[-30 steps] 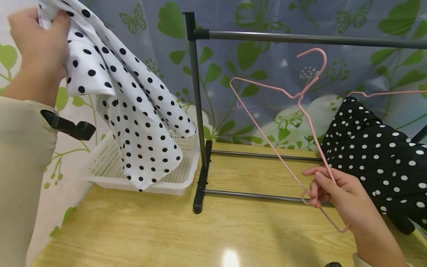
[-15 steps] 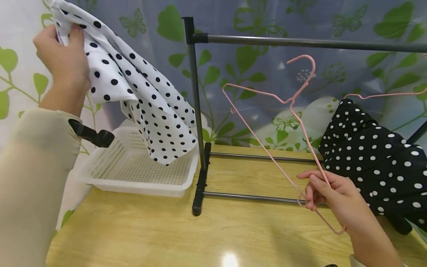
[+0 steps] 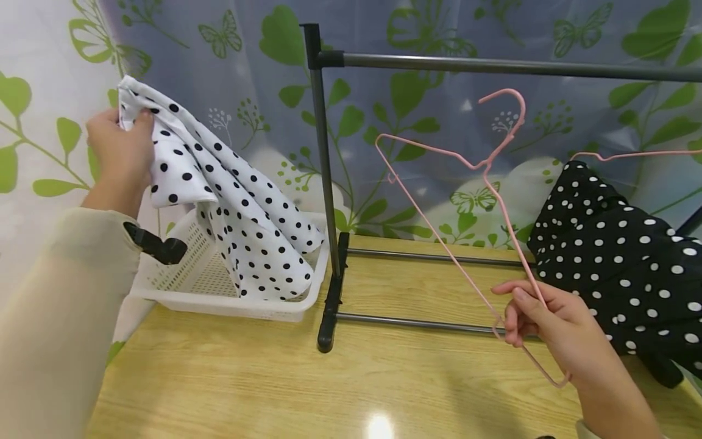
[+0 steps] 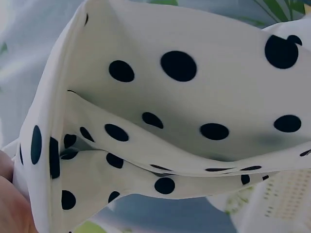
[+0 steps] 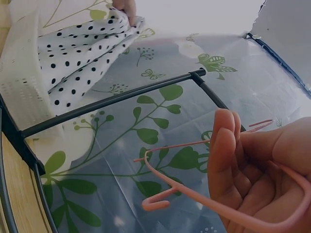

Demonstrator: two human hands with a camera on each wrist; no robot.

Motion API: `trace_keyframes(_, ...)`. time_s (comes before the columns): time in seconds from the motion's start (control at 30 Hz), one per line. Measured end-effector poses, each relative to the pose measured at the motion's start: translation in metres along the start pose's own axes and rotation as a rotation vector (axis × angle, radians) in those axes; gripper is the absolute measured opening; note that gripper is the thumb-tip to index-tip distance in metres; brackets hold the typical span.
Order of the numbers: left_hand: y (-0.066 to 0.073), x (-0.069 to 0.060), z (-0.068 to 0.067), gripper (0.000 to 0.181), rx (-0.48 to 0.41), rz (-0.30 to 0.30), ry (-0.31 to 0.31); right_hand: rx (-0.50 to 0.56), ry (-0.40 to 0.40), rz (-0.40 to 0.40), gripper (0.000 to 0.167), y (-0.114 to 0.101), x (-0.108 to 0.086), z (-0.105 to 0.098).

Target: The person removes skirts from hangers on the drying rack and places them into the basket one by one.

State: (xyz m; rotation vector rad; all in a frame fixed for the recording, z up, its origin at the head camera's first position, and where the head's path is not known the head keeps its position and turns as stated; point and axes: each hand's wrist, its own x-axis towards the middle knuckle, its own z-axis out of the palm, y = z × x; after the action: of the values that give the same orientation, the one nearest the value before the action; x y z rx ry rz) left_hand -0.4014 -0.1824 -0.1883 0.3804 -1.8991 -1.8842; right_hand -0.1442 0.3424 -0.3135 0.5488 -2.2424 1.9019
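Observation:
A white cloth with black dots (image 3: 252,225) hangs from my left hand (image 3: 123,152), which pinches its upper edge; the lower end drapes into the white basket (image 3: 219,305). In the left wrist view the cloth (image 4: 180,65) fills most of the picture, with part of the hand (image 4: 12,204) at the left edge. My right hand (image 3: 559,323) grips a pink hanger (image 3: 460,268) by its lower part, hook upward. The right wrist view shows that hand (image 5: 257,165) around the pink wire (image 5: 218,206).
A dark metal rack (image 3: 493,65) stands behind the hanger on the wooden table (image 3: 329,390), its left post beside the basket. At the right, black cloth with white dots (image 3: 620,262) hangs on another pink hanger (image 3: 641,153).
My left hand has come down and to the right, lowering the white cloth into the basket area. The right hand and its hanger have barely shifted.

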Motion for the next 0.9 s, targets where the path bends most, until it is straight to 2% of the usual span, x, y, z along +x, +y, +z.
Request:
trace_keyframes(0.1,-0.021,0.008,-0.007,0.048,0.153,-0.007,0.002,-0.006,-0.001,0.015,0.029,0.001,0.000,0.000)
trace_keyframes(0.23,-0.044,0.014,-0.013,0.054,0.365,0.036,0.017,-0.011,-0.002,0.035,0.028,0.002,0.000,0.000)
trace_keyframes(0.33,-0.051,0.016,-0.015,0.057,0.442,0.058,0.010,-0.013,0.005,0.035,0.029,0.002,-0.001,0.000)
trace_keyframes(0.47,-0.052,0.015,-0.016,0.058,0.526,0.084,-0.031,-0.002,0.012,0.027,0.030,0.003,-0.002,-0.001)
trace_keyframes(0.57,-0.055,0.012,-0.020,0.057,0.610,0.139,-0.055,0.008,0.002,0.012,0.031,0.004,-0.002,0.000)
trace_keyframes(0.77,-0.070,0.010,-0.028,0.048,0.797,0.318,-0.093,0.007,-0.011,0.010,0.031,0.006,-0.003,0.002)
trace_keyframes(0.9,-0.078,0.010,-0.030,0.045,0.886,0.364,-0.116,0.010,-0.009,0.022,0.030,0.008,-0.005,0.003)
